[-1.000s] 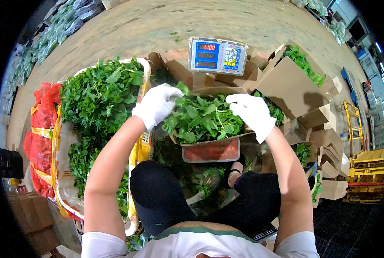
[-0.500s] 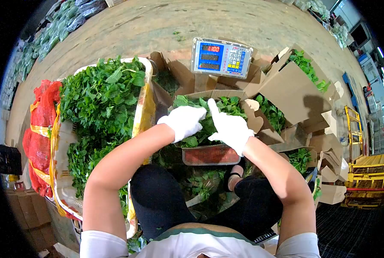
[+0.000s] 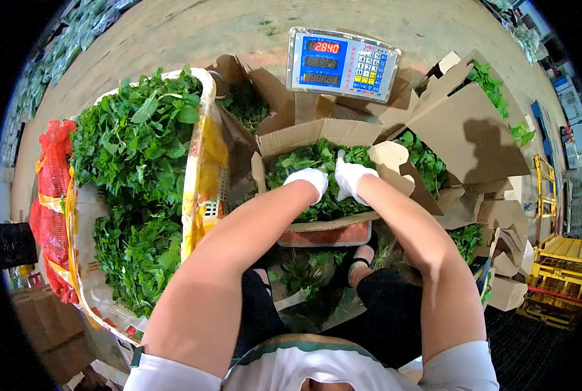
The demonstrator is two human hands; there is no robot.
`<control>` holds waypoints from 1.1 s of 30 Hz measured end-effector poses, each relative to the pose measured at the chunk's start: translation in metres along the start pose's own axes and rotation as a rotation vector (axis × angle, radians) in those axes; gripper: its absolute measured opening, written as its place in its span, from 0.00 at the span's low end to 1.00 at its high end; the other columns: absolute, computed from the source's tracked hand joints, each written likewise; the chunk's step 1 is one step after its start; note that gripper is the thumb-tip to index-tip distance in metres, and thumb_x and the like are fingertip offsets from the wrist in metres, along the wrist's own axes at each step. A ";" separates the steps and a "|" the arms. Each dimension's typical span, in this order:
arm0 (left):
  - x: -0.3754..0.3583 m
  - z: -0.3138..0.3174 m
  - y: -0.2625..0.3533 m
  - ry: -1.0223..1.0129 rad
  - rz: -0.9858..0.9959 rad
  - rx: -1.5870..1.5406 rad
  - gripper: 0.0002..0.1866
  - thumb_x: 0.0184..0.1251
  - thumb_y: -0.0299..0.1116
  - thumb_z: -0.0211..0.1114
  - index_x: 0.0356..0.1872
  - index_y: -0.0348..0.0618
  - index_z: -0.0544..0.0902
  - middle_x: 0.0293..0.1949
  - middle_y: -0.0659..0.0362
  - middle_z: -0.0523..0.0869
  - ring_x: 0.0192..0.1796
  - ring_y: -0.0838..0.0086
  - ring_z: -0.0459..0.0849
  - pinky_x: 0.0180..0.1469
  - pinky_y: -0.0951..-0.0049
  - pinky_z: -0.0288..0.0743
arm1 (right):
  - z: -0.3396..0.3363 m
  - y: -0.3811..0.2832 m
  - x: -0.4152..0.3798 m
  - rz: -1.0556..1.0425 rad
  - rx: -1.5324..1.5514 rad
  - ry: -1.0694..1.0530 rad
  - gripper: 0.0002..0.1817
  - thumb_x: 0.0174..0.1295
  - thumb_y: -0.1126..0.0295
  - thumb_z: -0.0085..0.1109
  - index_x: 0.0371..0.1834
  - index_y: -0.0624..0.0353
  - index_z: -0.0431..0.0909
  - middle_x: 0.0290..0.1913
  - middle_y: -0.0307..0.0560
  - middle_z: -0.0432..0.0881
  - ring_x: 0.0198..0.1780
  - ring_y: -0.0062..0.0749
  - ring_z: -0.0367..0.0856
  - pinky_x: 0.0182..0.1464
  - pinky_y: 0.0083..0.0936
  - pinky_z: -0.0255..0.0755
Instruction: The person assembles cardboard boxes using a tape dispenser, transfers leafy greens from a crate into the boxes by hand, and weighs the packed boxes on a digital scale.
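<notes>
The grip of the left hand (image 3: pixel 309 182), in a white glove, is pushed down into the leafy greens (image 3: pixel 297 163); its fingers are mostly buried, so I cannot tell whether they are apart or together. The right hand (image 3: pixel 353 180), also gloved, presses into them just beside it, one digit pointing up and away from the body; whether its grip is closed on any leaves cannot be told either. These greens lie inside an open cardboard box (image 3: pixel 320 132), which sits on a red scale platform (image 3: pixel 330 236). Beyond the box, the scale display (image 3: pixel 343 65) reads 2840 in its top row. To the left, a white basket (image 3: pixel 198 130) holds more greens, with a red mesh sack (image 3: pixel 53 228) along its outer side. Cardboard flaps (image 3: pixel 463 130) stand open to the right.
</notes>
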State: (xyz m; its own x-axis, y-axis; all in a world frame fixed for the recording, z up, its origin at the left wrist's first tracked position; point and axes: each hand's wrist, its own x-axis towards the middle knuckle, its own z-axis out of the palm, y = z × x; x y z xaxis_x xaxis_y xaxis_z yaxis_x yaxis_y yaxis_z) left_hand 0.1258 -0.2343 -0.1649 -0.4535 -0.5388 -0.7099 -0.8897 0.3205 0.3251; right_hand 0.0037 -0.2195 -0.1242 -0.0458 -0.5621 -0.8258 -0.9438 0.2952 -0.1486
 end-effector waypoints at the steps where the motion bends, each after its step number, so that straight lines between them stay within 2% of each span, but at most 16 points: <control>1: -0.005 -0.002 0.005 0.023 -0.003 -0.026 0.19 0.62 0.35 0.41 0.45 0.40 0.78 0.48 0.49 0.78 0.48 0.56 0.77 0.49 0.61 0.71 | 0.003 -0.001 0.007 0.020 0.031 0.025 0.25 0.64 0.60 0.25 0.61 0.60 0.58 0.56 0.54 0.69 0.55 0.47 0.69 0.59 0.36 0.58; 3: -0.007 0.000 0.013 0.044 -0.106 -0.105 0.19 0.62 0.34 0.41 0.47 0.42 0.77 0.51 0.50 0.76 0.51 0.56 0.76 0.51 0.62 0.69 | 0.018 0.001 0.017 -0.002 0.019 0.232 0.25 0.61 0.70 0.34 0.62 0.66 0.53 0.47 0.54 0.77 0.41 0.45 0.78 0.45 0.34 0.70; 4: -0.019 -0.005 0.020 0.056 -0.164 -0.187 0.19 0.62 0.34 0.41 0.48 0.42 0.76 0.52 0.51 0.75 0.52 0.56 0.75 0.53 0.62 0.68 | 0.009 -0.003 0.008 0.037 0.099 0.066 0.28 0.62 0.65 0.27 0.67 0.56 0.42 0.58 0.54 0.68 0.56 0.47 0.69 0.58 0.38 0.61; 6: -0.031 -0.013 0.024 0.061 -0.206 -0.310 0.20 0.63 0.36 0.41 0.52 0.40 0.73 0.54 0.51 0.73 0.55 0.58 0.73 0.54 0.65 0.67 | 0.011 0.007 0.008 0.062 0.161 0.048 0.28 0.63 0.66 0.24 0.68 0.55 0.37 0.59 0.53 0.66 0.56 0.46 0.69 0.58 0.37 0.60; 9: -0.065 -0.031 0.022 -0.023 0.086 0.196 0.33 0.57 0.30 0.55 0.64 0.42 0.52 0.52 0.50 0.74 0.51 0.57 0.75 0.51 0.63 0.69 | 0.008 0.010 -0.023 -0.060 -0.091 0.153 0.28 0.65 0.62 0.22 0.68 0.54 0.37 0.60 0.50 0.66 0.57 0.43 0.69 0.61 0.36 0.57; 13: -0.126 -0.071 0.009 0.071 0.302 0.078 0.37 0.49 0.32 0.64 0.63 0.51 0.58 0.44 0.49 0.79 0.45 0.60 0.78 0.48 0.66 0.71 | -0.016 0.019 -0.071 -0.189 -0.050 0.067 0.46 0.54 0.73 0.50 0.66 0.58 0.25 0.43 0.58 0.74 0.40 0.43 0.73 0.49 0.34 0.61; 14: -0.138 -0.076 -0.003 0.119 0.348 -0.018 0.34 0.48 0.32 0.64 0.61 0.51 0.64 0.42 0.50 0.80 0.44 0.61 0.78 0.47 0.67 0.72 | -0.020 0.023 -0.083 -0.251 -0.103 0.120 0.54 0.47 0.76 0.57 0.65 0.57 0.20 0.35 0.60 0.76 0.32 0.44 0.74 0.36 0.34 0.70; 15: -0.151 -0.080 -0.013 0.203 0.390 -0.175 0.29 0.47 0.33 0.65 0.55 0.48 0.70 0.40 0.51 0.80 0.42 0.62 0.79 0.46 0.69 0.72 | -0.029 0.024 -0.101 -0.218 0.137 0.075 0.53 0.48 0.77 0.55 0.66 0.54 0.21 0.27 0.56 0.75 0.24 0.36 0.71 0.28 0.31 0.67; 16: -0.161 -0.082 -0.025 0.285 0.432 -0.333 0.23 0.46 0.34 0.66 0.48 0.45 0.77 0.37 0.52 0.81 0.40 0.63 0.80 0.46 0.70 0.72 | -0.037 0.022 -0.130 -0.185 0.217 0.086 0.38 0.58 0.71 0.47 0.67 0.57 0.34 0.29 0.52 0.74 0.30 0.36 0.70 0.44 0.35 0.66; 18: -0.166 -0.081 -0.054 0.458 0.336 -0.499 0.18 0.46 0.41 0.66 0.36 0.40 0.80 0.32 0.52 0.82 0.37 0.63 0.80 0.43 0.71 0.72 | -0.049 0.040 -0.136 -0.108 0.890 0.153 0.24 0.59 0.64 0.44 0.59 0.58 0.58 0.29 0.52 0.77 0.31 0.40 0.74 0.40 0.35 0.69; 20: -0.187 -0.084 -0.059 0.585 0.040 -0.257 0.22 0.50 0.51 0.62 0.30 0.38 0.80 0.27 0.51 0.82 0.33 0.63 0.80 0.40 0.69 0.72 | -0.042 0.079 -0.112 -0.366 0.111 0.881 0.19 0.59 0.57 0.42 0.42 0.60 0.73 0.32 0.54 0.79 0.35 0.45 0.77 0.41 0.36 0.69; 22: -0.185 -0.070 -0.068 0.545 -0.047 -0.098 0.30 0.51 0.60 0.56 0.28 0.36 0.80 0.25 0.49 0.81 0.32 0.63 0.80 0.38 0.67 0.72 | -0.049 0.082 -0.126 -0.047 0.057 0.906 0.22 0.54 0.52 0.47 0.38 0.61 0.77 0.36 0.57 0.79 0.39 0.46 0.78 0.42 0.37 0.70; 25: -0.168 -0.055 -0.070 0.258 -0.112 -0.041 0.36 0.49 0.66 0.53 0.27 0.34 0.80 0.26 0.46 0.81 0.33 0.60 0.81 0.40 0.63 0.72 | -0.032 0.094 -0.127 0.002 0.120 0.661 0.28 0.50 0.42 0.48 0.31 0.58 0.81 0.34 0.55 0.80 0.35 0.44 0.79 0.38 0.34 0.72; 28: -0.140 -0.037 -0.090 0.140 -0.174 -0.281 0.28 0.52 0.54 0.56 0.28 0.31 0.80 0.24 0.47 0.80 0.27 0.64 0.79 0.33 0.64 0.73 | -0.001 0.102 -0.083 -0.123 0.429 0.447 0.27 0.45 0.43 0.50 0.27 0.57 0.81 0.30 0.53 0.81 0.31 0.38 0.79 0.33 0.32 0.71; 30: -0.151 -0.038 -0.055 0.080 -0.207 -0.637 0.13 0.54 0.34 0.57 0.21 0.31 0.76 0.19 0.51 0.79 0.14 0.67 0.76 0.15 0.66 0.70 | 0.011 0.100 -0.078 -0.042 0.436 0.526 0.23 0.49 0.48 0.48 0.29 0.56 0.81 0.32 0.53 0.81 0.32 0.39 0.80 0.34 0.31 0.72; 33: -0.110 -0.024 -0.086 0.013 -0.268 -0.652 0.08 0.52 0.28 0.57 0.28 0.31 0.76 0.21 0.47 0.79 0.17 0.60 0.78 0.15 0.63 0.73 | 0.022 0.097 -0.077 -0.051 0.458 0.670 0.15 0.53 0.64 0.47 0.37 0.59 0.78 0.38 0.55 0.79 0.37 0.46 0.80 0.40 0.35 0.73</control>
State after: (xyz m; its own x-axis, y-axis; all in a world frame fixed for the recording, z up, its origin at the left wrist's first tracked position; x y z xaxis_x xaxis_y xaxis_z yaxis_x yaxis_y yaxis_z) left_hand 0.2509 -0.2215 -0.0998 -0.2116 -0.5447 -0.8115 -0.8190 -0.3544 0.4514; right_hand -0.0775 -0.1308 -0.0868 -0.3295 -0.8838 -0.3322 -0.7293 0.4617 -0.5049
